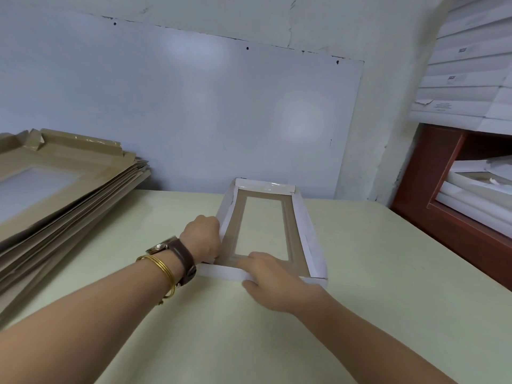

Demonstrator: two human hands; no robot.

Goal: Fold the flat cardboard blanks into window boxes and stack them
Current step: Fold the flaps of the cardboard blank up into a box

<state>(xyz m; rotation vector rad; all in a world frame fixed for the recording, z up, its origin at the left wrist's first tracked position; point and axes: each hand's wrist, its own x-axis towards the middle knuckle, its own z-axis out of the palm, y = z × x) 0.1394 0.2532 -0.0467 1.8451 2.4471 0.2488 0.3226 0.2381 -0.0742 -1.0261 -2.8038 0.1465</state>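
Note:
A white window box (302,225) lies on the pale table (249,336), brown inside, with a clear window in its floor and its four walls folded up. My left hand (203,236) grips the box's left wall near the front corner, fingers curled over the edge. My right hand (273,281) holds the front wall, fingers laid inside on the brown floor and thumb outside against the white wall. A pile of flat brown cardboard blanks (63,184) with windows rests at the table's left side.
A white board (180,106) leans on the wall behind the table. At the right, folded white boxes (468,87) are stacked high on a red-brown wooden frame (443,184), with more white boxes inside it.

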